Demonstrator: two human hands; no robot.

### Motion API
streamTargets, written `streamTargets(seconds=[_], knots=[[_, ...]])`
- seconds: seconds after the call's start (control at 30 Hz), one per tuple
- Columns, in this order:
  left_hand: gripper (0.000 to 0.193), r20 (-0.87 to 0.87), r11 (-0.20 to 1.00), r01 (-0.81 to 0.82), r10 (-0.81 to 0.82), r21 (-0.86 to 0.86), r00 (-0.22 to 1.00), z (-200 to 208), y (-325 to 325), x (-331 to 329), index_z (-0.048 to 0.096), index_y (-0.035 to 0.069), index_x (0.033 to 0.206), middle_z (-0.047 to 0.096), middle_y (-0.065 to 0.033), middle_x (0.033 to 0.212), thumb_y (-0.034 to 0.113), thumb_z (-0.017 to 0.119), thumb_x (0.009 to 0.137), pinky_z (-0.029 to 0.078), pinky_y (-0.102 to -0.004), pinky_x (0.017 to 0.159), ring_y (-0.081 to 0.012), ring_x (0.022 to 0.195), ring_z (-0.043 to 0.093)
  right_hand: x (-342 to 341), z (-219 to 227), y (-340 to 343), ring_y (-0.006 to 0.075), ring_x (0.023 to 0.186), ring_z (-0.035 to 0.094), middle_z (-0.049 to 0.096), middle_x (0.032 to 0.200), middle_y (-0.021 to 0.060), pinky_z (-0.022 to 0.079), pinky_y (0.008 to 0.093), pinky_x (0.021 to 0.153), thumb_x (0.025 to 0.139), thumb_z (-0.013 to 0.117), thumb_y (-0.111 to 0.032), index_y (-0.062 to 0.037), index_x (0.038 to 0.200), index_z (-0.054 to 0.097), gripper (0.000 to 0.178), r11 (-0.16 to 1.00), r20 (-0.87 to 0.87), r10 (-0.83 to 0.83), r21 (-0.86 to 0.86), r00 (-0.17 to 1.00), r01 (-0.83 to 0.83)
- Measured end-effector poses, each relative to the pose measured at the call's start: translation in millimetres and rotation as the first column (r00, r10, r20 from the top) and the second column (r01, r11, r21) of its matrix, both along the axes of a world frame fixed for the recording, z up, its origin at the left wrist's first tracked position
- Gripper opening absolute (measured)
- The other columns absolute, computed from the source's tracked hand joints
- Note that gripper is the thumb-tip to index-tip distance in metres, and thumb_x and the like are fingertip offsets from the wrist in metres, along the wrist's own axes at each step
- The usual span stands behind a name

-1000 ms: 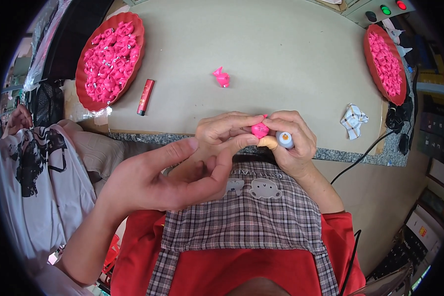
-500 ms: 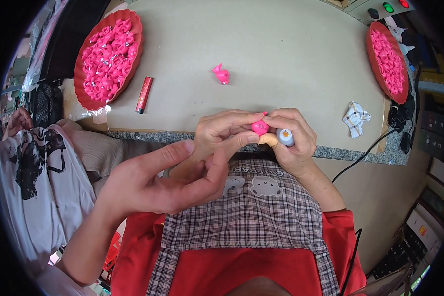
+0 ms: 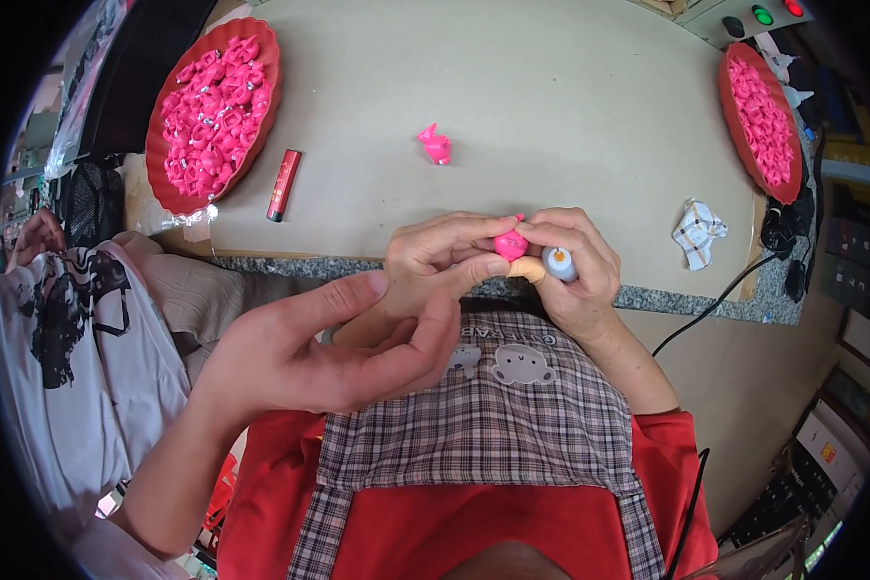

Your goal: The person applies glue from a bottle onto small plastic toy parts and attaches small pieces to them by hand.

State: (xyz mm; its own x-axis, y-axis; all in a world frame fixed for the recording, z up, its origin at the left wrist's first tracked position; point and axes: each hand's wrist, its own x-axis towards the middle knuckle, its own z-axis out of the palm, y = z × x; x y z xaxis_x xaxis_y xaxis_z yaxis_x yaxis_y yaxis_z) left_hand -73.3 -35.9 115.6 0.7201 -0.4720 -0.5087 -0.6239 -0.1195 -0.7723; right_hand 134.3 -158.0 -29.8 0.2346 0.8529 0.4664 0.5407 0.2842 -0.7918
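Over the table's near edge, my left hand [image 3: 440,251] pinches a small pink plastic figure [image 3: 509,246] between thumb and fingers. From the other side, the fingertips of my right hand [image 3: 582,253] also close on this figure. A small pale squeeze bottle [image 3: 559,265] with an orange tip is tucked in my right palm, and a tan finger cot [image 3: 526,269] covers the right thumb. Another person's hand [image 3: 319,358] reaches in from the lower left, fingers half curled, in front of my left forearm. Whether it touches me I cannot tell.
A second pink figure [image 3: 435,145] lies mid-table. Scalloped red trays of pink pieces stand at left [image 3: 275,87] and right [image 3: 795,164]. A red-and-black tube [image 3: 283,186] lies near the left tray, a checked cloth [image 3: 698,234] near the right one. A black cable [image 3: 715,314] crosses the edge.
The other person's hand has shifted slightly to the right. My hands stay nearly in place, still holding the pink figure, which has tilted a little.
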Motion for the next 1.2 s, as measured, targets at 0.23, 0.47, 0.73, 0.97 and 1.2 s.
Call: streamTargets(seconds=[0.23,0.47,0.73,0.97,1.2], knots=[[0.041,0.042,1.000,0.004,-0.003,-0.018,0.999,-5.8,-0.2,-2.1,0.047,0.000,0.120,0.042,-0.0099,0.119,0.004,0.061,0.083,0.040,-0.0272,0.094,-0.0171,0.111,0.046,4.0,11.0,4.0,0.0149,0.079,0.062,0.064,0.095,0.0091,0.051,0.0273,0.067,0.072,0.080,-0.017,-0.0006,0.096,0.065,0.032,0.980,-0.371,0.051,-0.160,0.927,-0.117],[0.042,0.089,0.991,-0.096,0.105,-0.097,0.991,-24.2,-10.6,-5.1,0.047,0.000,0.121,0.042,-0.0107,0.120,0.000,0.061,0.082,0.042,-0.0293,0.096,-0.0199,0.113,0.048,-2.9,13.2,4.4,0.0122,0.074,0.059,0.063,0.091,0.0064,0.048,0.0245,0.064,0.070,0.082,-0.018,0.0002,0.095,0.064,0.036,0.974,-0.445,0.049,-0.179,0.894,-0.142],[0.041,0.046,0.987,-0.130,0.135,-0.097,0.990,-21.9,-11.2,-8.1,0.044,-0.003,0.119,0.042,-0.0111,0.118,-0.005,0.059,0.080,0.041,-0.0265,0.097,-0.0184,0.114,0.048,-10.3,13.7,4.7,0.0121,0.074,0.058,0.062,0.089,0.0070,0.048,0.0240,0.061,0.069,0.082,-0.021,-0.0015,0.092,0.064,0.035,0.995,-0.212,0.037,-0.082,0.977,-0.056],[0.034,0.068,0.999,0.042,-0.043,0.013,0.997,-13.1,-3.6,-17.5,0.049,-0.004,0.111,0.045,-0.0102,0.114,-0.009,0.058,0.078,0.044,-0.0260,0.093,-0.0176,0.110,0.051,-7.8,14.2,5.1,0.0188,0.076,0.065,0.064,0.088,0.0088,0.053,0.0278,0.060,0.069,0.082,-0.018,-0.0044,0.095,0.065,0.034,1.000,-0.008,-0.003,-0.013,1.000,0.003],[0.028,0.058,0.997,0.057,-0.060,0.047,0.997,-6.9,-1.0,-10.7,0.050,-0.002,0.113,0.047,-0.0048,0.111,0.002,0.055,0.086,0.040,-0.0221,0.090,-0.0100,0.102,0.047,-8.0,12.3,4.4,0.0190,0.076,0.065,0.064,0.087,0.0089,0.053,0.0281,0.061,0.068,0.082,-0.016,-0.0039,0.094,0.065,0.033,0.999,-0.036,-0.026,-0.027,0.999,0.025]])
